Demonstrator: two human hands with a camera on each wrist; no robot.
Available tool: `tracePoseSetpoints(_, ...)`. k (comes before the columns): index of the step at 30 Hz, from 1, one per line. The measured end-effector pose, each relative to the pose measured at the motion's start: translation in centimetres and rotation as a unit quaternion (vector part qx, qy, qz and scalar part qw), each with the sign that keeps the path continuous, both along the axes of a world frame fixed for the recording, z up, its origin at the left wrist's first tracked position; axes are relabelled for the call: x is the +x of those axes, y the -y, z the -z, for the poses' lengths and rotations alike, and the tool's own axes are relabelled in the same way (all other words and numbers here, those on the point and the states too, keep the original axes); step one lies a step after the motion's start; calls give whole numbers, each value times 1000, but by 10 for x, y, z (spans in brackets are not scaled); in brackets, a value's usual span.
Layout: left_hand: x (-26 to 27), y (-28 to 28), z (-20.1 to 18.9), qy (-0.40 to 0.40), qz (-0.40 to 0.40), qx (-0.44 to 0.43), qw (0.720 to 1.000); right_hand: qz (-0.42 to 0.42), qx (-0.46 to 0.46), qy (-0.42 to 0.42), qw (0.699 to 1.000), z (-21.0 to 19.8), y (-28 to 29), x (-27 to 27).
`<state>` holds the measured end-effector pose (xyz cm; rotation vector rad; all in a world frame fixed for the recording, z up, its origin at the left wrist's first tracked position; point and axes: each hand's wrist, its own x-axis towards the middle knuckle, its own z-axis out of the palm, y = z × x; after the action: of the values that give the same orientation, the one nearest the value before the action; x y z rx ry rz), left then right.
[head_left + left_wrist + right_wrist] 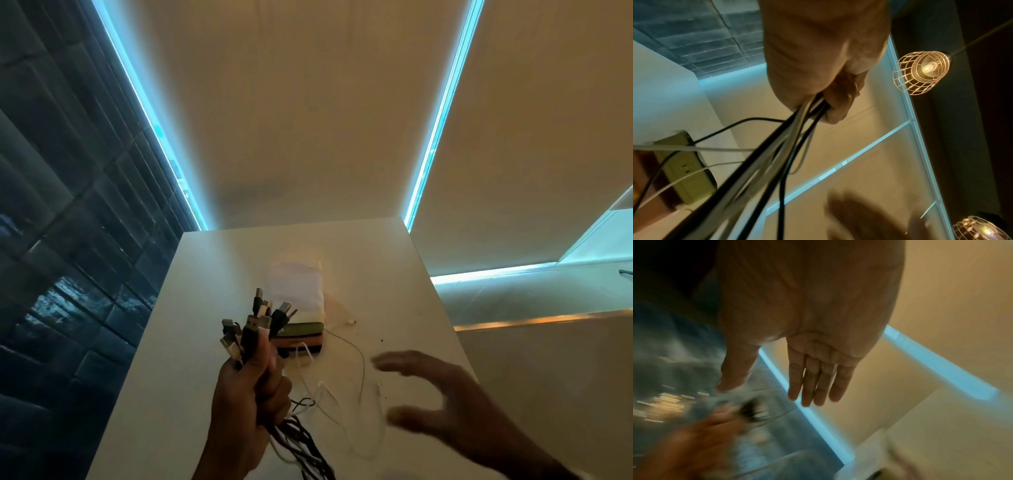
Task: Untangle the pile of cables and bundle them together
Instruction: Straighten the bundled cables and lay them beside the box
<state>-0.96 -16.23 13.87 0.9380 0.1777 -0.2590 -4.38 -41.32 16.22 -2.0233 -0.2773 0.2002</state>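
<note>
My left hand (250,387) grips a bunch of black and white cables (255,323) upright above the white table (178,342), their USB plugs fanned out over my fist. The cords (781,146) trail down from my left hand (830,97) in the left wrist view. A thin white cable (342,404) lies looped loose on the table to the right. My right hand (421,394) hovers blurred above that loop, fingers spread and empty. In the right wrist view my right hand (813,382) shows straight fingers and holds nothing.
A stack of folded cloths (301,305), white on top with green and pink below, lies on the table behind the plugs. A power strip (684,167) shows in the left wrist view. The table's left edge drops toward a dark tiled wall (68,240).
</note>
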Motion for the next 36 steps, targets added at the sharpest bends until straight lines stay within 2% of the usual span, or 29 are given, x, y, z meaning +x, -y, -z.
tracePoseSetpoints(2,-3,6,-2,6,1,9,1000,-153,0,-32,988,8,-58,18)
tracePoseSetpoints(3,-4,8,-3,7,-5,20,1000,-197,15,-41,979,16,-79,24)
tracePoseSetpoints(6,-3,4,-9,9,-18,46,999,-219,52,-97,970,48,-115,36)
tracePoseSetpoints(8,-3,-5,-12,9,-29,34,999,-244,57,-153,956,81,-121,33)
tracePoseSetpoints(13,-2,-22,-16,20,-91,10,996,-207,10,-292,934,152,-102,20)
tracePoseSetpoints(18,-4,-13,-17,17,-116,19,993,-180,-23,-336,924,179,-90,22)
tracePoseSetpoints(22,-6,-8,-25,44,-120,14,992,-144,-46,-352,924,197,-84,21)
tracePoseSetpoints(24,-5,-8,-30,53,-117,21,992,-171,-60,-342,922,205,-80,25)
tracePoseSetpoints(28,2,-14,-34,59,-114,37,991,-255,-124,-287,915,192,-74,32)
tracePoseSetpoints(31,8,-18,-30,57,-113,50,991,-300,-105,-291,902,152,-50,44)
tracePoseSetpoints(33,9,-18,-25,47,-115,61,990,-261,-24,-292,920,119,-31,56)
tracePoseSetpoints(35,9,-15,-19,27,-121,70,990,-145,54,-232,960,103,-16,71)
tracePoseSetpoints(36,9,-13,-16,15,-126,71,989,-61,50,-175,981,105,-11,81)
